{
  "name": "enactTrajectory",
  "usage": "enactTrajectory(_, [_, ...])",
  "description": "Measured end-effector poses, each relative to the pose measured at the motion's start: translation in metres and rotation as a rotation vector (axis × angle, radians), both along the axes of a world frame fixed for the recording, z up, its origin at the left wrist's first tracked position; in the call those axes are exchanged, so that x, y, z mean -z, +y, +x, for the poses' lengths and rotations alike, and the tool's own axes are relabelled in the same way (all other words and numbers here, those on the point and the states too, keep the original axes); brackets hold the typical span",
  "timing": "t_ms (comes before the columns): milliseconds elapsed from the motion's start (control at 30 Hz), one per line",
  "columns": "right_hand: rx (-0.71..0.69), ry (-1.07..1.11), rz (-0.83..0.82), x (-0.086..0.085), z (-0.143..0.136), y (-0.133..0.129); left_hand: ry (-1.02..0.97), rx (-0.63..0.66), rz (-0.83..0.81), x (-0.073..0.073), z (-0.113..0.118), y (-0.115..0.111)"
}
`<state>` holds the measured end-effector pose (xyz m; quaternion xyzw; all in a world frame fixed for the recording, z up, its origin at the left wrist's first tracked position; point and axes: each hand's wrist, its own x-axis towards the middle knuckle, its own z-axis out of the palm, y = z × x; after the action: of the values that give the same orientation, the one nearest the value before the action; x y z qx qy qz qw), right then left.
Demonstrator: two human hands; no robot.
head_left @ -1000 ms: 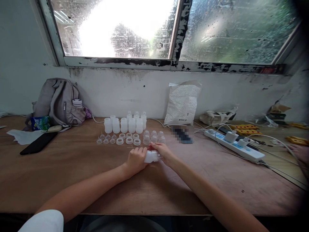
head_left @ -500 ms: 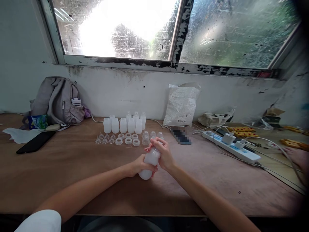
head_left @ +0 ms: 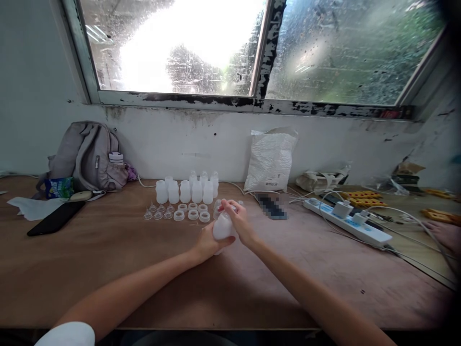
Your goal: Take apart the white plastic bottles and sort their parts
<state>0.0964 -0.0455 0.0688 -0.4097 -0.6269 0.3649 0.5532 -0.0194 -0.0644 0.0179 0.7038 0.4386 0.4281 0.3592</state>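
A white translucent bottle (head_left: 222,228) is held tilted above the brown table. My left hand (head_left: 209,243) wraps round its lower body. At the bottle's top, my right hand (head_left: 237,220) is closed with bent fingers, which hide most of that end. Behind and to the left stand several white bottles (head_left: 185,192). In front of them lie several clear teats (head_left: 158,212) and several white rings (head_left: 193,214). Some clear domed caps (head_left: 217,205) are partly hidden behind my right hand.
On the left are a grey backpack (head_left: 86,158) and a black phone (head_left: 55,219). A white bag (head_left: 272,161) leans on the wall. To the right lie a blurred-out phone (head_left: 272,206), a power strip (head_left: 347,223) with cables, and another person's hand (head_left: 444,234).
The bottle and both hands have risen slightly. My right-hand fingers have shifted a little left over the bottle's top, and the bottle stands a bit more upright. The whole view has shifted slightly.
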Motion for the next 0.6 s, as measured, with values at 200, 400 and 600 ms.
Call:
enactTrajectory(200, [-0.151, -0.370, 0.002, 0.002, 0.029, 0.015, -0.066, 0.018, 0.050, 0.004, -0.009, 0.014])
enactTrajectory(400, [-0.277, -0.482, 0.033, 0.042, 0.034, 0.016, 0.325, 0.040, 0.189, 0.017, -0.017, 0.022])
enactTrajectory(600, [-0.246, -0.452, 0.046, 0.059, 0.033, 0.020, 0.647, -0.058, 0.204, 0.021, -0.019, 0.017])
